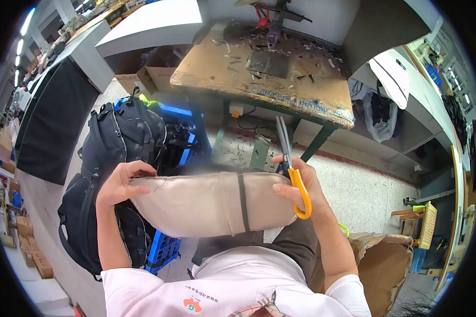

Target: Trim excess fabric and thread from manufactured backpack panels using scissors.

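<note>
Head view showed a beige fabric piece (pixel 206 203), rounded like a bag panel and crossed by a dark strap (pixel 243 203), held up between both hands above the lap. The left hand (pixel 119 185) was clamped on the panel's left end, fingers (pixel 143 170) curled together over its upper edge. The right hand (pixel 299 185) was pressed against the right end, and a pair of scissors (pixel 291 169) with an orange handle was gripped in it at once, fingers closed through and around the handle. The grey blades were seen closed and pointed upward, away from the cloth, so no cut was being made at that moment.

The step in hand was judged to be inspection or repositioning of the panel between trims, the tool being merely parked in the grip. For a next cut, the blades would have to be turned down toward the edge and opened, while the panel was kept taut by the left hand alone; a stray thread or seam allowance could not be made out.

Beyond the hands stood a worn wooden table (pixel 222 74) strewn with scraps, a black backpack (pixel 127 137) stacked on blue crates (pixel 161 253) at the left, and an open cardboard box (pixel 386 264) at the right.
</note>
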### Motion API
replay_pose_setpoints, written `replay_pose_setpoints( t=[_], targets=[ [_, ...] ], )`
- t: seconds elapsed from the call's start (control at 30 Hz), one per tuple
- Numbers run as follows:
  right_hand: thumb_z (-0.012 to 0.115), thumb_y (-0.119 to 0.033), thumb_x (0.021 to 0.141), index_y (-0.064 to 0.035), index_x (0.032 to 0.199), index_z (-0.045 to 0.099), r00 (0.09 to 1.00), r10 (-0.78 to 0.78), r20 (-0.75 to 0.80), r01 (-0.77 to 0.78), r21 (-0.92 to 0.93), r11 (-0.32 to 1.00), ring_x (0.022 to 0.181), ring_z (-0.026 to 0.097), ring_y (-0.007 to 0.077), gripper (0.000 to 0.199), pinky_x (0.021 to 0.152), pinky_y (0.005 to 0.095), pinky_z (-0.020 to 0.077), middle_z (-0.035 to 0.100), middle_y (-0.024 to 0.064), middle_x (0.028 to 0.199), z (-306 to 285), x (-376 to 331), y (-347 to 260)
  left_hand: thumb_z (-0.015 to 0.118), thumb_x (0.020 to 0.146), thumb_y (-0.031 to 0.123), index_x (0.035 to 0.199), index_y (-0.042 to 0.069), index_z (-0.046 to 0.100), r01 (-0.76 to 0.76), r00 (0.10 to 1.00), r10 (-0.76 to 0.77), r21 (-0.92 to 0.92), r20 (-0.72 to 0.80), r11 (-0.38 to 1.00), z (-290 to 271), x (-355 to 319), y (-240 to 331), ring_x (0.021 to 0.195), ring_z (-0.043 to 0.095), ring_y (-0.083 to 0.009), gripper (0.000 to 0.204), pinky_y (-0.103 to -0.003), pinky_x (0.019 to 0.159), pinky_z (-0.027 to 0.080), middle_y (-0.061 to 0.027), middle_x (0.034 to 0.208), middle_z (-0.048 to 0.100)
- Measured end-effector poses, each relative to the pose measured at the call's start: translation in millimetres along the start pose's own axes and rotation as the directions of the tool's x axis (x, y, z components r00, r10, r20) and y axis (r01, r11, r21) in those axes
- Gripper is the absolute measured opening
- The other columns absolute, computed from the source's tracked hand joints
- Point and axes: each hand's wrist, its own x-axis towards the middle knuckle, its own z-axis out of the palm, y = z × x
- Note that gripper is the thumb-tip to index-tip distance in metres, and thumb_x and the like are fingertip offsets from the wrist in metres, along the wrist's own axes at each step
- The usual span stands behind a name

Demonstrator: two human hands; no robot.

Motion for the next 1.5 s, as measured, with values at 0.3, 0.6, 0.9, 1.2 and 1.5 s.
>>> replay_pose_setpoints(
  t=[0.3, 0.6, 0.9, 1.2, 1.5],
  targets=[
    [0.065, 0.001, 0.063, -0.0092, 0.105, 0.053, 0.97, 0.1, -0.221, -0.054, 0.206, 0.977, 0.06, 0.04, -0.001, 0.045, 0.053, 0.014, 0.0315, 0.039, -0.0092, 0.07, -7, 9, -8, 0.067, 0.068, 0.006, 0.101, -0.001, 0.057, -0.041, 0.905, -0.214, -0.578, -0.367, 0.815, 46, -12, -85, 0.08, 0.058, -0.0117, 0.035, -0.025, 0.074, 0.045, -0.0043, 0.094, 0.062],
    [0.06, 0.007, 0.062, -0.0059, 0.1, 0.051, 0.894, 0.086, -0.44, 0.084, 0.354, 0.931, 0.056, 0.041, 0.0044, 0.041, 0.053, 0.0186, 0.0331, 0.039, -0.0059, 0.064, -19, 75, -59, 0.059, 0.076, 0.008, 0.1, -0.006, 0.055, -0.215, 0.853, 0.101, -0.169, -0.512, 0.962, -50, 93, 27, 0.072, 0.057, -0.0112, 0.027, -0.024, 0.066, 0.046, -0.0067, 0.086, 0.061],
    [0.061, 0.007, 0.063, -0.0058, 0.099, 0.051, 0.866, 0.158, -0.475, 0.051, 0.399, 0.915, 0.064, 0.048, 0.0097, 0.04, 0.06, 0.0214, 0.0369, 0.046, -0.0001, 0.072, -31, 114, -62, 0.059, 0.076, 0.003, 0.1, -0.003, 0.058, -0.262, 0.855, 0.138, -0.187, -0.5, 0.947, -74, 150, 42, 0.068, 0.057, -0.0095, 0.025, -0.024, 0.064, 0.047, -0.005, 0.084, 0.061],
    [0.06, 0.006, 0.063, -0.0039, 0.101, 0.049, 0.867, 0.168, -0.469, 0.03, 0.385, 0.923, 0.066, 0.049, 0.0115, 0.042, 0.061, 0.0223, 0.0371, 0.049, 0.0021, 0.072, -38, 134, -64, 0.06, 0.076, 0.004, 0.1, -0.001, 0.059, -0.304, 0.83, 0.183, -0.153, -0.527, 0.94, -84, 176, 36, 0.068, 0.056, -0.008, 0.024, -0.022, 0.064, 0.046, -0.0033, 0.083, 0.062],
    [0.061, 0.007, 0.063, -0.0032, 0.102, 0.049, 0.858, 0.158, -0.489, 0.073, 0.42, 0.905, 0.067, 0.051, 0.0122, 0.043, 0.061, 0.0211, 0.0387, 0.049, 0.0031, 0.073, -38, 139, -64, 0.06, 0.077, 0.005, 0.099, -0.001, 0.059, -0.316, 0.832, 0.19, -0.164, -0.521, 0.935, -88, 190, 27, 0.069, 0.056, -0.0078, 0.023, -0.022, 0.064, 0.046, -0.0033, 0.084, 0.062]
  ],
)
